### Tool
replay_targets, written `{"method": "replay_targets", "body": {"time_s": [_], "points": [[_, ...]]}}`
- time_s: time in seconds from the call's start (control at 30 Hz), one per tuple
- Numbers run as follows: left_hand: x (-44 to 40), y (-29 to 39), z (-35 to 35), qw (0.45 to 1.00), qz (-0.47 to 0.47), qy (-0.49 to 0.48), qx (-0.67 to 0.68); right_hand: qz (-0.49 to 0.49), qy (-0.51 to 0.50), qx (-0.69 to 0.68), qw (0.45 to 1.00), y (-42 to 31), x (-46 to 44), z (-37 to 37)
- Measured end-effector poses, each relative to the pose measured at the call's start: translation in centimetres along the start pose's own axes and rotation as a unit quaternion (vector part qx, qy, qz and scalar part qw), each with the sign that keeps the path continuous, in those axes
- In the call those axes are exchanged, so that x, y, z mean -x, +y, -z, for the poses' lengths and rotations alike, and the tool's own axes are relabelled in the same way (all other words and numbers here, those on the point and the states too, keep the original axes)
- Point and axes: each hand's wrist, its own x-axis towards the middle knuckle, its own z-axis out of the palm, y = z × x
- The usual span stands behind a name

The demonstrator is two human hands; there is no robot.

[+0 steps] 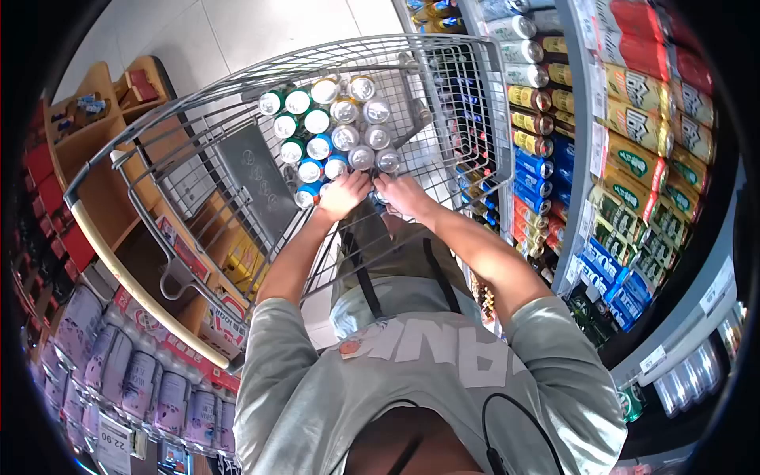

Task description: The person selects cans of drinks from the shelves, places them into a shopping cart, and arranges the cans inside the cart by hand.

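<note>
Several upright cans [346,137] with silver tops stand packed together in a metal shopping cart [261,71]. Green-sided cans are on the left of the group, blue-sided ones nearer to me. My left hand [346,195] is at the near edge of the cans, its fingers curled beside the closest ones. Close by on its right, my right hand [402,195] has its fingers bent by the near side of the cans. What the fingers of either hand hold, if anything, is hidden.
Shelves of stacked cans [633,158] line the right side. A wooden display rack [87,166] stands at the left, beyond the cart's pale handle [142,297]. Purple-and-white cans [142,380] fill the lower left. A dark panel [253,182] lies in the cart.
</note>
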Motion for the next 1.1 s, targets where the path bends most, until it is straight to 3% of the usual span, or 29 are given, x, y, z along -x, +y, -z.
{"method": "replay_targets", "body": {"time_s": [0.13, 0.23, 0.27, 0.4, 0.47, 0.5, 0.57, 0.6, 0.63, 0.7, 0.77, 0.8, 0.87, 0.9, 0.93, 1.03, 1.1], "points": [[0.6, 0.7, 0.4, 1.000, -0.014, -0.013, -0.016, 0.008, -0.058, -0.093, 0.994, 1.2, 2.7, 4.9], [0.6, 2.3, 2.5, 0.998, 0.024, -0.037, 0.035, -0.022, 0.041, -0.170, 0.984, 2.0, 6.1, 6.6], [0.4, 3.1, 3.9, 0.994, 0.043, -0.067, 0.068, -0.074, 0.027, -0.198, 0.977, 1.8, 7.3, 8.2], [1.1, 4.9, 4.9, 0.997, 0.062, -0.040, 0.034, -0.157, 0.073, -0.247, 0.954, 0.8, 13.6, 13.2], [0.9, 5.9, 6.6, 0.984, 0.139, -0.079, 0.084, -0.198, 0.168, -0.320, 0.911, 0.5, 17.2, 14.4], [0.7, 6.6, 7.8, 0.986, 0.132, -0.076, 0.075, -0.199, 0.180, -0.319, 0.909, 0.4, 19.2, 14.7], [-0.3, 8.9, 12.3, 0.942, 0.281, -0.111, 0.148, -0.208, 0.284, -0.300, 0.887, 0.3, 23.5, 15.0], [-0.2, 9.6, 13.4, 0.944, 0.303, -0.060, 0.118, -0.244, 0.267, -0.441, 0.821, 1.4, 25.3, 13.0], [-0.8, 10.9, 15.5, 0.947, 0.305, -0.033, 0.095, -0.197, 0.335, -0.489, 0.781, 1.2, 27.3, 12.7], [-1.5, 12.3, 17.9, 0.925, 0.359, -0.003, 0.124, -0.240, 0.335, -0.616, 0.672, -0.9, 32.1, 15.7], [-2.6, 13.6, 19.8, 0.934, 0.337, 0.047, 0.110, -0.227, 0.364, -0.594, 0.680, -1.1, 35.6, 14.7], [-2.9, 14.4, 21.5, 0.922, 0.340, 0.089, 0.159, -0.244, 0.379, -0.605, 0.656, -1.7, 36.8, 14.9], [-4.8, 15.7, 23.5, 0.940, 0.288, 0.127, 0.134, -0.248, 0.444, -0.613, 0.605, -4.0, 40.9, 15.6], [-5.9, 16.8, 25.4, 0.943, 0.270, 0.124, 0.148, -0.260, 0.454, -0.596, 0.609, -5.2, 43.2, 16.2], [-7.3, 18.4, 27.1, 0.953, 0.195, 0.169, 0.158, -0.278, 0.477, -0.556, 0.621, -6.0, 45.4, 15.9], [-12.1, 22.9, 31.0, 0.958, 0.092, 0.118, 0.245, -0.359, 0.504, -0.476, 0.625, -8.3, 51.2, 15.8], [-15.3, 26.9, 32.6, 0.957, -0.007, 0.095, 0.274, -0.413, 0.496, -0.381, 0.662, -9.8, 54.9, 16.2]]}}
